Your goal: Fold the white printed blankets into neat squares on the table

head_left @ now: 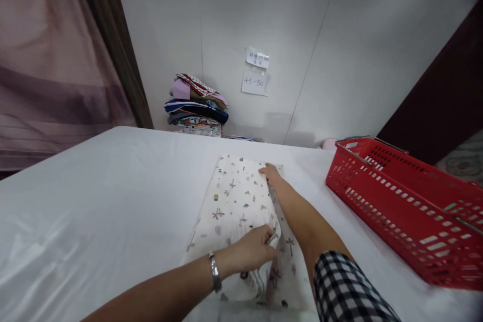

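A white cloth point(226, 196) printed with small plant-like and other motifs lies folded in layers on the white-covered table point(113, 201). My left hand point(256, 246), with a silver bracelet at the wrist, pinches the right edge of the upper layers near the front and holds it slightly raised. Farther back, my right hand point(271, 175) rests at the far right part of the same cloth, its fingers on the edge of the fold. Another layer of the cloth spreads flat on the right, partly under my right forearm.
On the right of the table stands a red plastic basket point(396, 206) with metal handles. Behind the table, a pile of folded fabrics point(198, 103) sits against the wall, left of two paper notes point(255, 82). A pinkish curtain point(49, 60) hangs at the left.
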Available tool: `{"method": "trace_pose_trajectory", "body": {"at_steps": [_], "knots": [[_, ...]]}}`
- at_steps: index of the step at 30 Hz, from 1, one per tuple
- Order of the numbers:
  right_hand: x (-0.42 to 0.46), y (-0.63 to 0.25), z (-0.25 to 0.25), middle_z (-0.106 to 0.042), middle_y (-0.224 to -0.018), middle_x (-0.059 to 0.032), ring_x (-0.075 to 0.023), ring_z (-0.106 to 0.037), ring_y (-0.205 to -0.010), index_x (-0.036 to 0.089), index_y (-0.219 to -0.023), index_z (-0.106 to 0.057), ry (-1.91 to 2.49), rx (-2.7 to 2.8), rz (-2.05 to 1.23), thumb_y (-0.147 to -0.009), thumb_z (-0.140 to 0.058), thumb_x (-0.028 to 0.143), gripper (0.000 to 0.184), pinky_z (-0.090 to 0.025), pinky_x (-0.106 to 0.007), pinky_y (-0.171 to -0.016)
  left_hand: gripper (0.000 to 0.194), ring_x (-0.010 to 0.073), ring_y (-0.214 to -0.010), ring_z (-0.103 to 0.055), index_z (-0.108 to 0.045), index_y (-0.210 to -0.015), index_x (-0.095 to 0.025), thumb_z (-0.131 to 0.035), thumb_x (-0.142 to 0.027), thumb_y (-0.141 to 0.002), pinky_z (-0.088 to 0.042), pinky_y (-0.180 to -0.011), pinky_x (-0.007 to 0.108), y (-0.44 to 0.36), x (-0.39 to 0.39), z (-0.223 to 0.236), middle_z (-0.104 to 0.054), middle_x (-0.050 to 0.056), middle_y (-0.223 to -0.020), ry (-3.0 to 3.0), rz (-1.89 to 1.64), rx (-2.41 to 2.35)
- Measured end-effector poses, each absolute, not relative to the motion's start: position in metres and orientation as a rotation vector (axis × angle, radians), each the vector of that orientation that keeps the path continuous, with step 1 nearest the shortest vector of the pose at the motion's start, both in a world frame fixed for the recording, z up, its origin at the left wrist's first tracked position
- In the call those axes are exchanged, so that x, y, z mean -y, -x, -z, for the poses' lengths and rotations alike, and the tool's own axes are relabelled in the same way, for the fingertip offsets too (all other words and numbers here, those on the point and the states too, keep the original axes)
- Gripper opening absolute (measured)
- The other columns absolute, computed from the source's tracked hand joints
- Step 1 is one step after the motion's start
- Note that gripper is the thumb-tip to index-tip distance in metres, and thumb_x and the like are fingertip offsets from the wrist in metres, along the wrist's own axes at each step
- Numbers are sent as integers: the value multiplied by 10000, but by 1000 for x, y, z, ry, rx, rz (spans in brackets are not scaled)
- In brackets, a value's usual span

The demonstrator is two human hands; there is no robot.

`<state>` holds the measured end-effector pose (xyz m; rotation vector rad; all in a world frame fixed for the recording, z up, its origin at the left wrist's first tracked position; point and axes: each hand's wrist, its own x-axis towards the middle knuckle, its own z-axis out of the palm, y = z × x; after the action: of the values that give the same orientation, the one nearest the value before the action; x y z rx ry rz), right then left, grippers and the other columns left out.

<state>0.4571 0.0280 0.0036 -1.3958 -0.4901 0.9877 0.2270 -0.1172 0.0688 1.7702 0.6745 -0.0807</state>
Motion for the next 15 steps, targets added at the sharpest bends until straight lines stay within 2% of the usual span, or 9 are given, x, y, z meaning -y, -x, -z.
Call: {"method": "trace_pose_trajectory", "body": {"at_steps": [3,8,12,15], "knots": [[-18,-499,-17,-680,-849,-20,-165,-623,-662,191,-1333,-419,1564,501,-847,-577,-682,84,807,-502,-295,-661,235,124,-635,-492,-523,-884,-183,-510,-235,-655,-352,-516,216,-265,127,-67,-543,-2,-752,-1888,26,-587],[22,-545,-12,-673,-786,-21,-180,-615,-678,195,-1317,-452,1763,515,-735,-557,-700,87,806,-489,-298,-646,484,240,-872,-579,-550,-1073,-141,-591,-271,-609,-444,-693,306,-320,152,-38,-628,113,-1021,-1984,175,-601],[32,-555,6,-681,-881,-55,-189,-624,-735,199,-1311,-456,1825,522,-714,-594,-697,136,758,-486,-297,-656,435,282,-923,-593,-576,-1048,-141,-564,-267,-632,-454,-747,354,-328,162,-23,-637,137,-1049,-1982,193,-630],[24,-558,11,-673,-930,-51,-176,-632,-757,200,-1340,-417,1800,561,-715,-629,-667,149,755,-491,-290,-668,429,278,-971,-583,-569,-1069,-152,-552,-295,-665,-445,-792,361,-325,163,-24,-632,127,-1080,-1945,139,-613]]}}
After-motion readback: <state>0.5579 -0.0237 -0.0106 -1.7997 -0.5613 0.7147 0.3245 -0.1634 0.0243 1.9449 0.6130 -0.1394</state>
